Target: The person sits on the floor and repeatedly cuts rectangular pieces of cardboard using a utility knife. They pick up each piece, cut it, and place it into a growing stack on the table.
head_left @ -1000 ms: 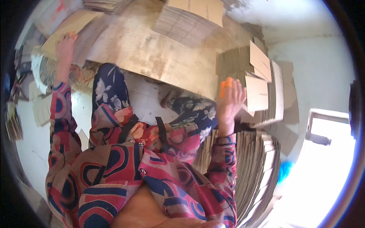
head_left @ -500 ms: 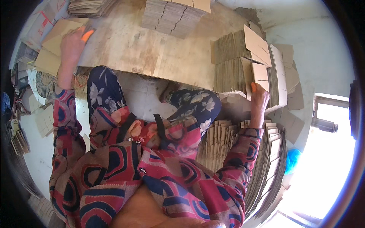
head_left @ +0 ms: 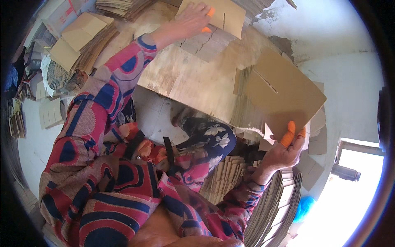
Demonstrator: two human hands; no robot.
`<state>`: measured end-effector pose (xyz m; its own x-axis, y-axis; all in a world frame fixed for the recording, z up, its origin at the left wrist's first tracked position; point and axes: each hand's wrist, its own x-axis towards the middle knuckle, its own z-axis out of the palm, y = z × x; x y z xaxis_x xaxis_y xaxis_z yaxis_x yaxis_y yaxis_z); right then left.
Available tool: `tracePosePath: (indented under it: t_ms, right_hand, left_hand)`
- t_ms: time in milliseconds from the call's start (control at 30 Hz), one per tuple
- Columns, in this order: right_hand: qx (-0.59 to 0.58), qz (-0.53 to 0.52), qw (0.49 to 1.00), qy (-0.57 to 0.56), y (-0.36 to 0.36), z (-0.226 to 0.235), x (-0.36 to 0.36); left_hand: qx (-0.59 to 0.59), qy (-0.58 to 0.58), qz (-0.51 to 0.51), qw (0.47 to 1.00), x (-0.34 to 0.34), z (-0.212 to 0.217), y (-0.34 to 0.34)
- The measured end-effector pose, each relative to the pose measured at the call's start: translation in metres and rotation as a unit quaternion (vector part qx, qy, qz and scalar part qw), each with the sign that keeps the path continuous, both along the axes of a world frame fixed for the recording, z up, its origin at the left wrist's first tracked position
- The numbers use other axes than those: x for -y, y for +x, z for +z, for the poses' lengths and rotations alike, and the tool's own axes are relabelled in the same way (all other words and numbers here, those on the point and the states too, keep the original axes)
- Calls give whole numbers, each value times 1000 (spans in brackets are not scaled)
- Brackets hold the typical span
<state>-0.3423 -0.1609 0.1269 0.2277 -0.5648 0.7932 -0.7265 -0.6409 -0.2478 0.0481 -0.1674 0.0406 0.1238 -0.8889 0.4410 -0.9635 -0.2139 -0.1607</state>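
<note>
Gripping a cardboard sheet [head_left: 284, 96] in our right hand [head_left: 284, 154], we are pinning another blank [head_left: 216, 14] under our left hand [head_left: 187, 20], judging pairing them comes next.

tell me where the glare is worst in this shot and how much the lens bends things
Head view: daylight blows out the lower right corner, beside the blue plastic bag, washing detail to white; the flat brown slotted cardboard sheet in the right hand stays evenly lit. Fisheye distortion curves the pale worn wooden board and darkens the circular rim. The left hand looks slightly soft.
</note>
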Motion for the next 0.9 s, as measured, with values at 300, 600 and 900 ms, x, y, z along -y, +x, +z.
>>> tracePosePath:
  t_ms: [300,600,900]
  right_hand:
    - [153,20,986,69,38,-27,5]
    - [60,-33,995,-74,34,-23,20]
    - [76,82,993,39,34,23,6]
  left_hand:
    - [112,-112,-70,985,23,-19,32]
    - [15,-154,-182,971,-92,97,-66]
    - [-311,86,-120,939,-94,-19,-90]
